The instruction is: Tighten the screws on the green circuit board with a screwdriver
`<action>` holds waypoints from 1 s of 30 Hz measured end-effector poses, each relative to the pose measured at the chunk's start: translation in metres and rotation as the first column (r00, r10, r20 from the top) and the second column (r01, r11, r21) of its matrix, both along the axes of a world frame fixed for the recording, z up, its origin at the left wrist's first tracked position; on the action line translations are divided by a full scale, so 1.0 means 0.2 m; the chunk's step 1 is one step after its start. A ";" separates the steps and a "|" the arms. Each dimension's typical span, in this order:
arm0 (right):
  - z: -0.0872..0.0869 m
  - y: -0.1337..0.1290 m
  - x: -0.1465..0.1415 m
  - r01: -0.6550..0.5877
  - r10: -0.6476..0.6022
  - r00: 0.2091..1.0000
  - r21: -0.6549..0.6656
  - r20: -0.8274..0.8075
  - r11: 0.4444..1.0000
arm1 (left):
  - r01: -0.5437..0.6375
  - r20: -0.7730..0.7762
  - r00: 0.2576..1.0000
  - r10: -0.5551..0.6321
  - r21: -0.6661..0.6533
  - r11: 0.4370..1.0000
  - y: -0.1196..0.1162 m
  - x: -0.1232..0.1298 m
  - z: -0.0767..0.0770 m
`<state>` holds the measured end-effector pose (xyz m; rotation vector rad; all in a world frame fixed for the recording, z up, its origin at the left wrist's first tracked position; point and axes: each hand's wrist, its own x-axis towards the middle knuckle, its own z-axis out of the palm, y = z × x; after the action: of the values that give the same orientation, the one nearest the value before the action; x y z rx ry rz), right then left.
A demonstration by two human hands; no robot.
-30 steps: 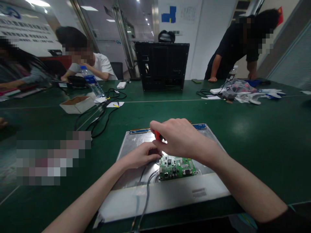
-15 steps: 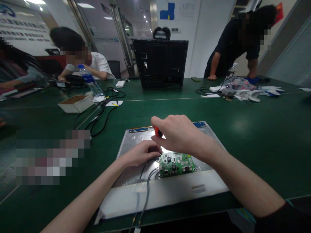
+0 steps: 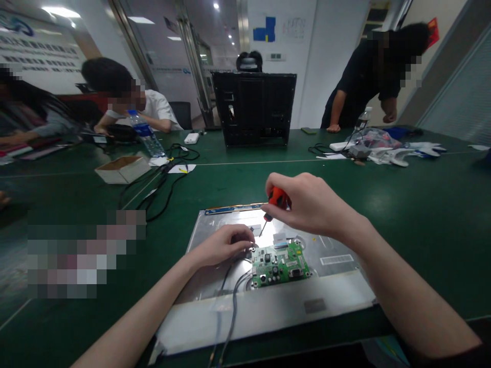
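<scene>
In my right hand (image 3: 316, 204) is a screwdriver (image 3: 279, 198) with a red and black handle, its thin shaft slanting down to the left. The tip is just above or on the metal panel, left of and behind the green circuit board (image 3: 282, 263); contact cannot be told. My left hand (image 3: 224, 244) is closed at the board's back left corner, thumb and fingers brought together. Whatever lies between those fingertips is hidden. The board rests on the silver back of a display panel (image 3: 337, 245), and grey cables (image 3: 235, 301) run from its left side toward me.
A black monitor housing (image 3: 255, 110) stands upright at the back. Left of the panel are black cables (image 3: 164, 199), an open box (image 3: 123, 170) and a water bottle (image 3: 148, 135). White gloves (image 3: 391, 155) and a plastic bag lie back right. Other people are around the table.
My right hand has moved right with the screwdriver, away from the board's back left corner, uncovering the shaft and more of the board. My left hand stays at the corner.
</scene>
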<state>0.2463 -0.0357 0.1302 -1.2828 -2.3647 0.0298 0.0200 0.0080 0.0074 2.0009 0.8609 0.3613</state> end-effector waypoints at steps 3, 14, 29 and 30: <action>-0.05 0.00 0.09 0.020 -0.037 0.984 -0.100 -0.176 0.995 | -0.108 -0.024 0.994 0.110 0.087 0.990 0.01 0.00 -0.01; -0.43 0.06 0.35 0.132 -0.320 0.814 -0.381 -0.485 0.915 | -0.206 -0.138 0.944 0.300 0.465 0.861 0.03 0.07 -0.03; -0.40 0.00 0.30 0.161 -0.245 0.858 -0.217 -0.451 0.963 | -0.143 -0.181 0.954 0.240 0.429 0.892 -0.10 -0.02 0.07; -0.40 0.00 0.30 0.151 -0.238 0.852 -0.217 -0.466 0.964 | -0.133 -0.178 0.960 0.217 0.393 0.910 -0.15 -0.03 0.09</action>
<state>0.3064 -0.0354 0.0496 -1.3944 -1.8204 0.4542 0.0137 -0.0212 0.0250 2.3574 1.1884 0.4419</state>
